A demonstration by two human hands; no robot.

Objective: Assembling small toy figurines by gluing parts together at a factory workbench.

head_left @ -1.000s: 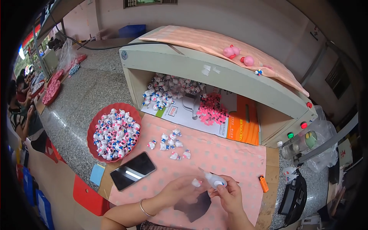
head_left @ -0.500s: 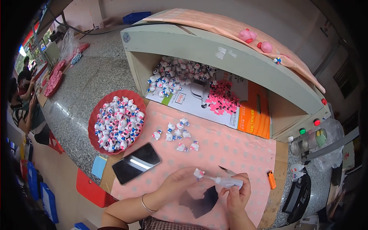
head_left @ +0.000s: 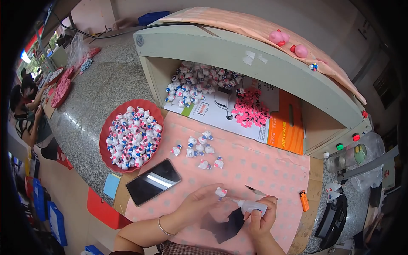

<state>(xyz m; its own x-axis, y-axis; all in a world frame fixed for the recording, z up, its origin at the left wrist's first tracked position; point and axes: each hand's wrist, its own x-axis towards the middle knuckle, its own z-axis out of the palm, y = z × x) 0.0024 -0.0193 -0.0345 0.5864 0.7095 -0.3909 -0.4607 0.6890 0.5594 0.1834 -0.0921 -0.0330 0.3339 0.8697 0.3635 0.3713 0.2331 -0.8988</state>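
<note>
Between the fingertips of my left hand (head_left: 199,203) is a small white cat-like figurine (head_left: 221,192) with pink and blue parts. My right hand (head_left: 262,219) is closed round a small white squeeze bottle (head_left: 253,207), whose thin nozzle points left toward the figurine. The nozzle tip lies close to the figurine; whether it touches, I cannot tell. Several similar figurines (head_left: 198,145) lie loose on the pink dotted cloth (head_left: 242,170) beyond my hands. A dark flat sheet (head_left: 229,227) lies under my hands.
Left of the cloth stands a red bowl (head_left: 103,140) heaped with figurines, near a phone (head_left: 154,182). A pale green open-fronted box (head_left: 255,63) holds more figurines and small pink pieces (head_left: 250,108). A thin dark-bladed tool (head_left: 255,190) and an orange lighter (head_left: 304,201) lie to the right.
The view has shifted slightly, moving the surroundings a little to the right in the picture. The bottle is tilted a bit differently in my right hand. Both hands keep their hold.
</note>
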